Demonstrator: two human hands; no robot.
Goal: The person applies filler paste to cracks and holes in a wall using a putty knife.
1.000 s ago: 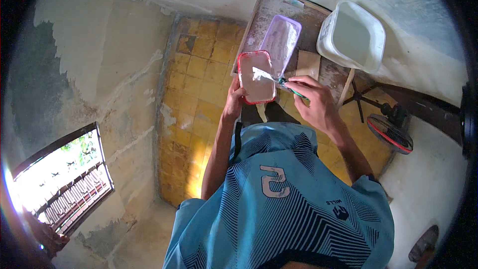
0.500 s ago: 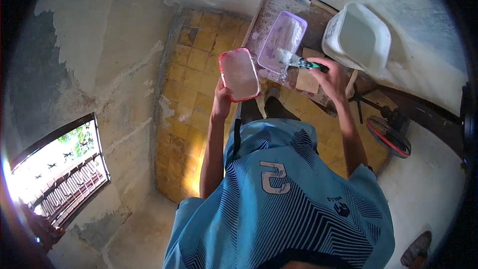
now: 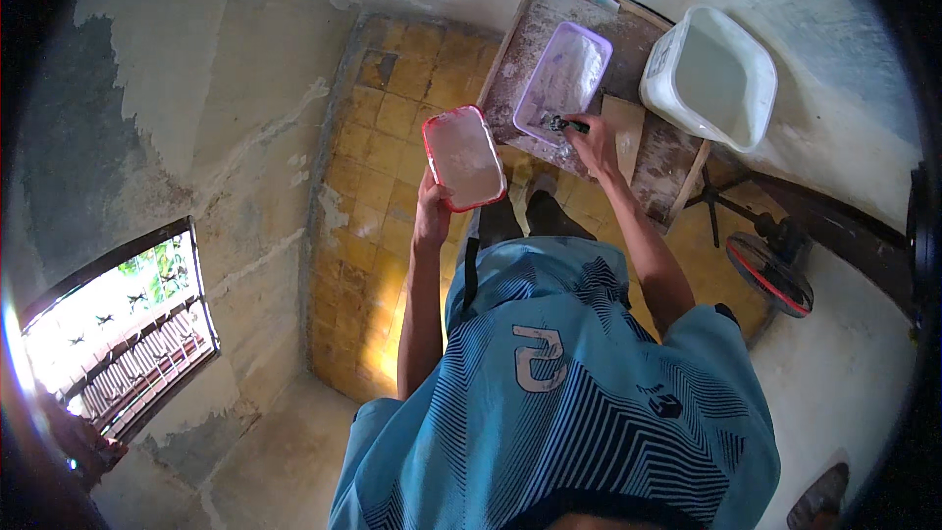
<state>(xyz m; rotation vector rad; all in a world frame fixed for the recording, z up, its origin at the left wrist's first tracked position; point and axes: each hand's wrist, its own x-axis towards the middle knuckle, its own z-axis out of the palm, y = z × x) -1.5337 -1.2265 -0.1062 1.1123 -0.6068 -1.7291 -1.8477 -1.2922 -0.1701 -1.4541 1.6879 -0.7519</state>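
My left hand [image 3: 433, 208] grips the near end of a red-rimmed rectangular tub [image 3: 494, 148], whose inside is coated in a pale layer. The tub is held in the air left of the table. In my right hand [image 3: 595, 145] is a putty knife [image 3: 570, 125] with a green and black handle. Its head is down in the near end of a purple rectangular tub [image 3: 539, 73], and the blade's tip is hard to make out. White paste or powder lies inside the purple tub, mostly toward its far right.
The purple tub stands on a white-smeared wooden table [image 3: 530, 20]. Beside it are a brown board [image 3: 624, 128] and a large white bucket [image 3: 665, 74]. A black fan with a red ring [image 3: 768, 273] stands at right. Yellow tiles [image 3: 392, 137] cover the floor; a barred window [image 3: 137, 324] is at left.
My right hand has moved left and slightly down, bringing the putty knife into the purple tub's near end. The red-rimmed tub has shifted slightly left and down in my left hand.
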